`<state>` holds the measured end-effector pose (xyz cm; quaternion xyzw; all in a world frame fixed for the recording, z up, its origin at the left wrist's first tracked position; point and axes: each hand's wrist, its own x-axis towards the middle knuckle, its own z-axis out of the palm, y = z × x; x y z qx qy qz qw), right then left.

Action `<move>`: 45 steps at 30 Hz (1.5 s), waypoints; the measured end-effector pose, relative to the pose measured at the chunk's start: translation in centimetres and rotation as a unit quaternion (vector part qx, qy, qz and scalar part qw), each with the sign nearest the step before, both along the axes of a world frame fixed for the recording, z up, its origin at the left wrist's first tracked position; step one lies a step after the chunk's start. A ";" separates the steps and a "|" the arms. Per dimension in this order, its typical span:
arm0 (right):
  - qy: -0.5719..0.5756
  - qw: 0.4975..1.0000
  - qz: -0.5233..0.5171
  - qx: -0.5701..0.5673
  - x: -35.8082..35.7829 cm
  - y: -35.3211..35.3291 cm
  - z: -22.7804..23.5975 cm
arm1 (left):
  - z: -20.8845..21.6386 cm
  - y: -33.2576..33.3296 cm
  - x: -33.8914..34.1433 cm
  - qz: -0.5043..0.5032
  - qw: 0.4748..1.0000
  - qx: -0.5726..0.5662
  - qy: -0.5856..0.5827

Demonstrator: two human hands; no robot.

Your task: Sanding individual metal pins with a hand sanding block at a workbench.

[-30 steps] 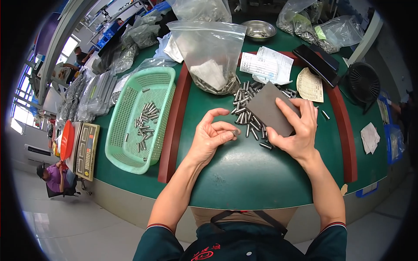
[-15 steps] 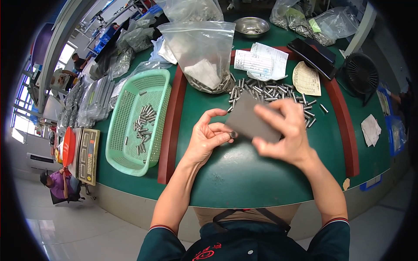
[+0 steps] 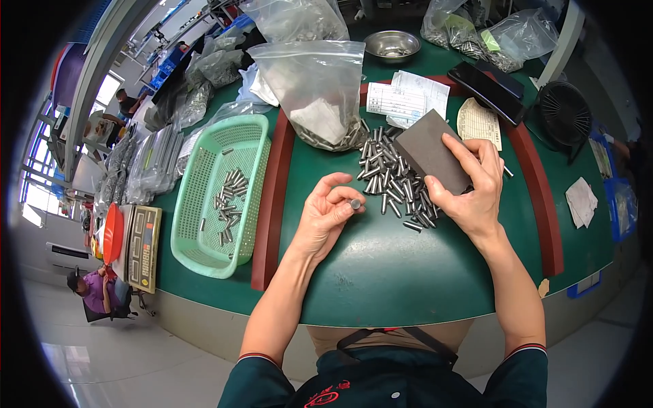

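Between thumb and fingertips of my left hand (image 3: 326, 214) is a small metal pin (image 3: 355, 203), its round end face showing. My right hand (image 3: 476, 180) grips a flat, dark grey-brown rectangular block (image 3: 433, 151), perhaps a sanding sponge, by its right side. The block is tilted over a loose pile of shiny metal pins (image 3: 388, 173) and hides part of it. Both hands are above the green table (image 3: 401, 272), apart from each other. To the left, a light green perforated basket (image 3: 182, 231) contains several more pins.
Red-brown rails (image 3: 267, 224) border the work area. Behind the pile stand a clear bag of pins (image 3: 306, 88), papers (image 3: 394, 102) and a steel bowl (image 3: 392, 46). A black device (image 3: 486, 92) and a fan (image 3: 561, 112) lie right; a scale (image 3: 144, 248) stands left. People are in the background.
My right hand has drawn the block up and to the right, away from my left hand, uncovering nearer pins of the pile. My left hand still holds its pin in nearly the same place.
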<state>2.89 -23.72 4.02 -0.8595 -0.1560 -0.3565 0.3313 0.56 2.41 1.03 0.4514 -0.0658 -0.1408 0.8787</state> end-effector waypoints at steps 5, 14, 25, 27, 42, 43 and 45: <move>0.000 1.000 0.002 -0.003 0.1 0.1 0.1 | -0.9 0.3 -0.2 0.014 1.000 -0.013 -0.019; 0.001 1.000 -0.005 -0.009 0.5 -0.1 -0.4 | 0.2 -0.1 -0.2 0.042 0.998 0.050 -0.001; -0.004 1.000 0.000 -0.017 0.5 -0.2 -0.5 | -0.2 0.5 -0.3 0.050 0.993 -0.025 0.108; -0.006 1.000 0.001 -0.020 0.5 -0.2 -0.5 | -0.1 0.3 -0.4 0.074 0.988 -0.016 0.132; -0.018 1.000 -0.003 -0.021 0.5 -0.3 -0.6 | 6.5 1.1 -2.6 0.369 0.862 0.271 -0.218; -0.021 0.999 -0.008 -0.024 0.6 -0.7 -0.7 | 7.5 2.2 -2.9 0.422 0.794 0.350 -0.264; -0.019 1.000 -0.007 -0.014 0.8 -0.5 -0.5 | 9.0 5.3 -4.0 0.477 0.696 0.461 -0.274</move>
